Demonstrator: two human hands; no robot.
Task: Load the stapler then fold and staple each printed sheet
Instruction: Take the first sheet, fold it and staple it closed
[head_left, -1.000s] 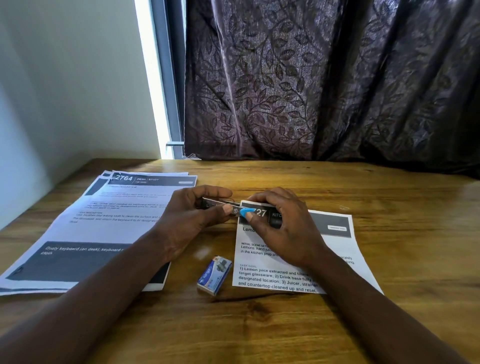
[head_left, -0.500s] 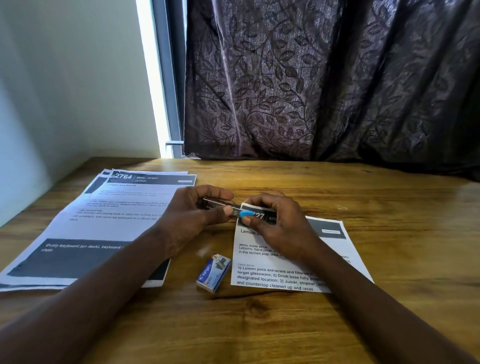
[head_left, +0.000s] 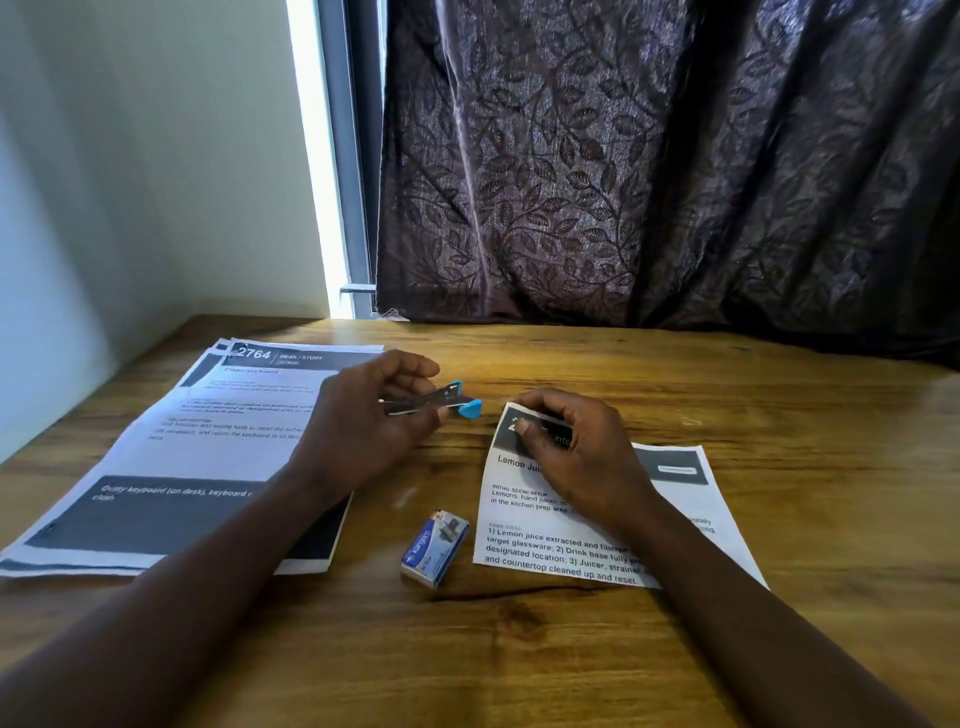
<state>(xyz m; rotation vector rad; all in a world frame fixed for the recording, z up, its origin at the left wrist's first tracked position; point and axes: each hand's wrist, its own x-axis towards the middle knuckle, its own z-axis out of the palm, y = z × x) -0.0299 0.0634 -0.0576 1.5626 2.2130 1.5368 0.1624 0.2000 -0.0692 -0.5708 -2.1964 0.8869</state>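
Left hand (head_left: 363, 431): raised, fingers curled, gripping stapler (head_left: 431, 401). Right hand (head_left: 576, 457): palm down, fingers pinching far-left corner of folded sheet (head_left: 597, 551).

The staple box (head_left: 435, 548) is blue and white. Beyond it the stapler (head_left: 431, 401) is grey metal with bright blue tips. Right of the box the sheet (head_left: 691, 501) is white with a dark grey band; the stack (head_left: 208, 452) to its left matches. The table (head_left: 779, 389) is brown wood grain, the curtain (head_left: 649, 156) far beyond dark purple, leaf-patterned.
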